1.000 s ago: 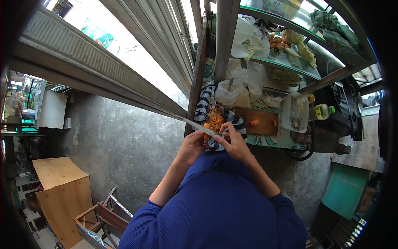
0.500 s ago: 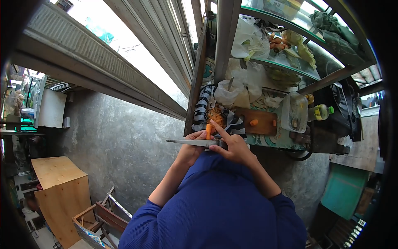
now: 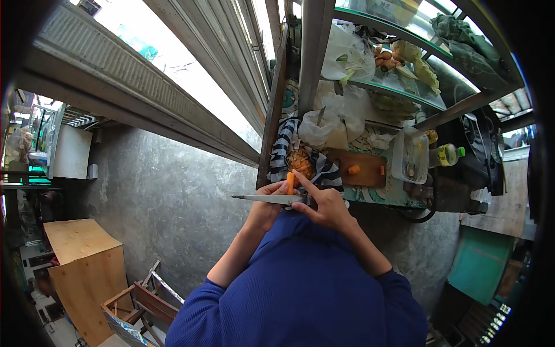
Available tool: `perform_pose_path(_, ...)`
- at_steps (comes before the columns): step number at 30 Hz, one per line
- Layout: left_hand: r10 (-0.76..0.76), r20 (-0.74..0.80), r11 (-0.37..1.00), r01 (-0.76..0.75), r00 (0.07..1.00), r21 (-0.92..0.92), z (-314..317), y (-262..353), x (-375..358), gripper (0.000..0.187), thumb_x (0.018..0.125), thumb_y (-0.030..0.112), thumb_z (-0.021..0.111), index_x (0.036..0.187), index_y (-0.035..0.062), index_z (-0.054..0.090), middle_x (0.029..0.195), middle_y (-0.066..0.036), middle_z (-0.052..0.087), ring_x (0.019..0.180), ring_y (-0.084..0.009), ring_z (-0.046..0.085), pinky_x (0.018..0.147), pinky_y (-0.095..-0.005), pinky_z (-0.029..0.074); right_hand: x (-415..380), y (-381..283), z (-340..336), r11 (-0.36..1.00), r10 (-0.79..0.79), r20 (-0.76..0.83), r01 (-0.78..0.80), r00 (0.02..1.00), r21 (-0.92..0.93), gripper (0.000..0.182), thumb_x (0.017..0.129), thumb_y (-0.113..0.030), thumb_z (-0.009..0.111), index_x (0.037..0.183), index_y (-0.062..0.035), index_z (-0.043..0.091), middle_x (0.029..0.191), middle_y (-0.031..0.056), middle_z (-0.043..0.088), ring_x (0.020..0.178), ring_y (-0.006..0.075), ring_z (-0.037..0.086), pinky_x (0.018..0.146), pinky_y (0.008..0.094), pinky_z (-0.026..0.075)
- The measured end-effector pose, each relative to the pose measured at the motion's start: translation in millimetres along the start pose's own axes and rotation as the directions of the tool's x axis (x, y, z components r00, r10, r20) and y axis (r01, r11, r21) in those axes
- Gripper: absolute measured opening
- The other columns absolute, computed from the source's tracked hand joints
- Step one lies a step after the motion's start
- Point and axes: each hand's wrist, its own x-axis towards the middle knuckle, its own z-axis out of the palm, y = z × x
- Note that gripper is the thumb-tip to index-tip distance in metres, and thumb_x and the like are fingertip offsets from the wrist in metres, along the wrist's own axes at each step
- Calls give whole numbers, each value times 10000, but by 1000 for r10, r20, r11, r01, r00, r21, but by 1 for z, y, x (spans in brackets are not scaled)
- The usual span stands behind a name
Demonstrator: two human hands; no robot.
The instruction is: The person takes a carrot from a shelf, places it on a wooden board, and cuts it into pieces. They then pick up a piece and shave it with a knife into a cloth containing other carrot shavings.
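Note:
My left hand (image 3: 268, 205) is closed around the lower part of an upright orange carrot piece (image 3: 290, 180). In my right hand (image 3: 326, 203) is a knife (image 3: 263, 198), its long grey blade pointing left across my left fingers. My right index finger stretches forward to the carrot's upper end; the knife's handle is mostly hidden by the palm. Just beyond the hands, a heap of orange carrot shavings (image 3: 300, 162) lies on a black-and-white striped plastic bag (image 3: 282, 140). To the right, a brown cutting board (image 3: 363, 164) bears small carrot pieces (image 3: 354, 170).
A clear plastic tub (image 3: 411, 151) and a green-capped bottle (image 3: 450, 155) stand right of the board. White plastic bags (image 3: 318, 128) lie behind it. Glass shelves (image 3: 399, 89) with vegetables rise above. A metal post (image 3: 315, 55) stands close at the left end.
Hardly anything differs. The carrot and the hands shift very slightly, and the knife keeps its place across the left fingers.

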Motion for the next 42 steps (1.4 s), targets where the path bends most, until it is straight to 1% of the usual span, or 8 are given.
perform_pose_path(14,3,-15,1000,-3,1000,-7,5,2,-8,335,871,227,533,1079,-35,523,899,-74,587,801,-122,576,725,-229,471,-3,2,13,999,-9,-84,13,996,46,695,794,-440,564,1339,-96,306,476,148,448,426,272,502,450,325,380)
perform_pose_path(22,27,62,999,-29,998,29,0,-3,-11,340,888,244,505,1072,-41,525,897,-74,582,791,-105,567,706,-213,461,-5,1,15,999,14,-83,-10,996,49,700,783,-447,576,1320,-68,333,476,148,452,438,279,516,461,328,394)
perform_pose_path(24,22,45,999,-23,999,31,3,-1,-14,343,890,247,501,1071,-44,523,899,-75,584,787,-104,569,701,-214,461,-5,0,10,999,-37,-50,37,998,-3,660,817,-472,510,1332,-111,312,464,139,479,448,296,540,471,362,423)
perform_pose_path(27,2,41,998,-5,999,69,2,2,-17,352,894,251,494,1076,-49,515,901,-76,588,779,-102,571,696,-215,460,-5,-6,1,999,-32,21,31,999,16,658,817,-477,509,1341,-137,301,473,141,486,458,301,543,482,365,429)
perform_pose_path(32,-6,64,992,-2,998,124,6,9,-20,363,893,255,494,1087,-52,501,901,-73,583,789,-101,565,708,-229,458,-5,-9,2,996,-18,9,17,1000,86,647,816,-464,517,1346,-166,296,480,152,487,462,309,542,489,371,428)
perform_pose_path(38,-28,107,998,34,994,-57,4,2,-18,263,868,182,540,1018,-33,558,881,-74,604,834,-110,570,743,-236,468,-8,-8,9,989,2,-59,7,998,151,611,820,-431,526,1339,-186,315,504,164,499,470,309,547,490,370,425)
perform_pose_path(40,31,62,997,-27,998,-66,7,-1,-21,239,860,164,547,1007,-23,563,898,-72,601,829,-114,565,757,-253,461,-8,-2,13,987,4,-88,10,996,160,596,823,-421,526,1335,-194,322,516,167,506,474,309,550,492,368,427)
perform_pose_path(42,27,98,998,-20,995,-68,4,-5,-20,228,860,151,543,1012,-18,561,916,-70,598,829,-117,566,765,-260,457,-5,9,15,960,-18,-81,40,997,276,594,808,-334,578,1319,-127,356,604,156,536,427,217,455,490,284,385)
